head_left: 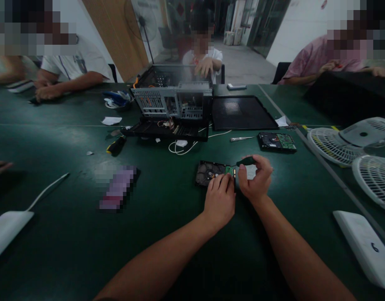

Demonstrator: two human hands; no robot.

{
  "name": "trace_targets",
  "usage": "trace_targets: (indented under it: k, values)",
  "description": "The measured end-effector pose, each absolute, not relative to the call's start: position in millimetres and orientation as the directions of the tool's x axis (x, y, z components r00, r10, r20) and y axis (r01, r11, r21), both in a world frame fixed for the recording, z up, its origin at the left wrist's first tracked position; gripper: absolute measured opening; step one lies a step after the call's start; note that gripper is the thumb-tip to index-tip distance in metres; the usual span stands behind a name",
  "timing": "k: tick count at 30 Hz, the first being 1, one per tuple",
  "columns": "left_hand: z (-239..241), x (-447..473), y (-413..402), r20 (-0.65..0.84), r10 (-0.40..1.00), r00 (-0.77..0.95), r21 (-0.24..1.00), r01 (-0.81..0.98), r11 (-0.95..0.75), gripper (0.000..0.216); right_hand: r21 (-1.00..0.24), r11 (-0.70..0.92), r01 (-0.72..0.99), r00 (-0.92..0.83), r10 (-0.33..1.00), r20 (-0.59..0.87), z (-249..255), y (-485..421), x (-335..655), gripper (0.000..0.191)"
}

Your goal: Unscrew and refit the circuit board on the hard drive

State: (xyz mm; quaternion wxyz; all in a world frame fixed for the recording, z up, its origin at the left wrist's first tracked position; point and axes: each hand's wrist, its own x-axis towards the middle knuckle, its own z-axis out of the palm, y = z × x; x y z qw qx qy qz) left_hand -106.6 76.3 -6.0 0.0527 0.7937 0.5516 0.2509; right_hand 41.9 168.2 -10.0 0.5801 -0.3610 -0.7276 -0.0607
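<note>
A hard drive lies on the green table in front of me, its underside and green circuit board facing up. My left hand rests over its near edge with bent fingers, gripping it and hiding part of the board. A small dark green screwdriver is pinched in my right hand. Its thin shaft points left, and the tip is over the right end of the drive by the circuit board. Whether the tip touches a screw is too small to tell.
Ahead stands an opened computer case beside a black side panel. A second hard drive, a silver screwdriver, a yellow-black screwdriver and a phone lie around. White fans stand right. Other people sit opposite.
</note>
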Motion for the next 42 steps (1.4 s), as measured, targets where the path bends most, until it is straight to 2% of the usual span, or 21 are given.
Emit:
trace_targets:
  k: [2, 4, 10, 19, 22, 28, 35, 42]
  values:
    - [-5.9, -106.7, 76.2, 0.340, 0.901, 0.268, 0.359, 0.849, -0.388, 0.051, -0.407, 0.747, 0.526, -0.061, 0.511, 0.858, -13.0, 168.2, 40.6, 0.063]
    - [-6.0, -106.5, 76.1, 0.341, 0.901, 0.268, 0.357, 0.850, -0.388, 0.050, -0.428, 0.733, 0.529, -0.038, 0.524, 0.851, -16.0, 168.9, 40.2, 0.063]
    - [-7.9, -105.9, 76.7, 0.350, 0.898, 0.268, 0.341, 0.856, -0.388, 0.049, -0.320, 0.696, 0.643, -0.032, 0.442, 0.896, -16.5, 170.9, 44.6, 0.071]
    - [-7.6, -105.9, 76.8, 0.343, 0.901, 0.266, 0.347, 0.855, -0.385, 0.050, -0.383, 0.765, 0.518, -0.025, 0.461, 0.887, -18.7, 176.2, 42.4, 0.071]
    - [-7.9, -106.0, 77.2, 0.343, 0.901, 0.267, 0.353, 0.852, -0.387, 0.049, -0.385, 0.740, 0.551, 0.017, 0.452, 0.892, -22.9, 177.4, 45.0, 0.069]
    - [-8.3, -105.9, 76.6, 0.353, 0.897, 0.265, 0.340, 0.857, -0.387, 0.049, -0.305, 0.678, 0.669, 0.017, 0.397, 0.918, -19.1, 176.1, 49.8, 0.069]
    - [-7.6, -106.0, 75.6, 0.358, 0.896, 0.265, 0.338, 0.857, -0.388, 0.049, -0.412, 0.754, 0.512, -0.015, 0.487, 0.873, -16.9, 173.0, 42.9, 0.066]
    - [-7.7, -106.0, 76.7, 0.353, 0.897, 0.266, 0.339, 0.857, -0.388, 0.050, -0.309, 0.708, 0.635, -0.012, 0.409, 0.913, -12.0, 169.6, 43.4, 0.070]
